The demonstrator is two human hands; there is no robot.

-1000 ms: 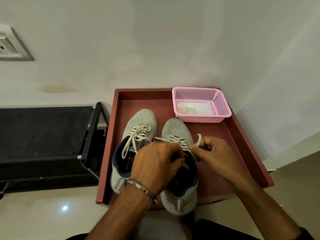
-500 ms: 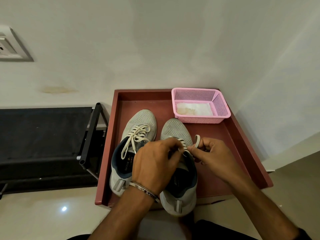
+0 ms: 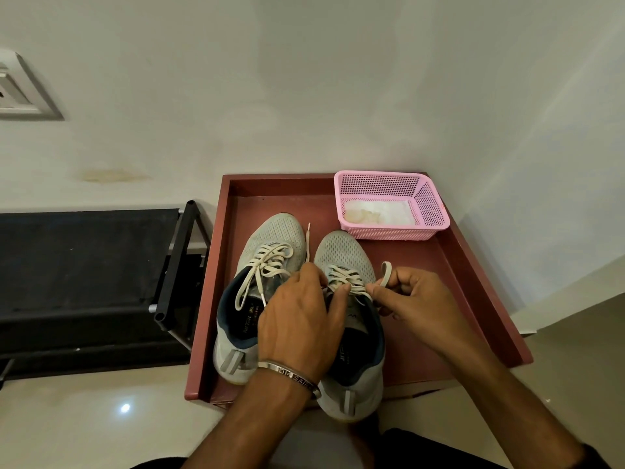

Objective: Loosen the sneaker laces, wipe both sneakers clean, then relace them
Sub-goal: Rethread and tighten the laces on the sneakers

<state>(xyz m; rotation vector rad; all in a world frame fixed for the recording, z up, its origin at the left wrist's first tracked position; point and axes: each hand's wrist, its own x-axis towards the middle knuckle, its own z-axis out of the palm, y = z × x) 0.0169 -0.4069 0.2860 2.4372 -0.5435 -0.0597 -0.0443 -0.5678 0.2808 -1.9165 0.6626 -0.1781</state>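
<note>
Two grey mesh sneakers stand side by side on a red-brown tray (image 3: 473,275), toes toward the wall. The left sneaker (image 3: 270,238) has loose cream laces hanging over its dark blue collar. Over the tongue of the right sneaker (image 3: 341,252) my left hand (image 3: 301,319) pinches one lace end, which sticks up between the shoes. My right hand (image 3: 416,299) pinches a loop of the other lace (image 3: 386,270) beside the shoe's right edge. Both hands hide the upper eyelets.
A pink mesh basket (image 3: 429,211) holding a white cloth sits in the tray's far right corner. A black metal rack (image 3: 176,262) stands just left of the tray. The wall rises right behind, and pale glossy floor (image 3: 84,418) lies in front.
My left hand has slid up and left along the right sneaker's laces, drawing a lace end up between the two shoes. My right hand keeps its loop almost in place.
</note>
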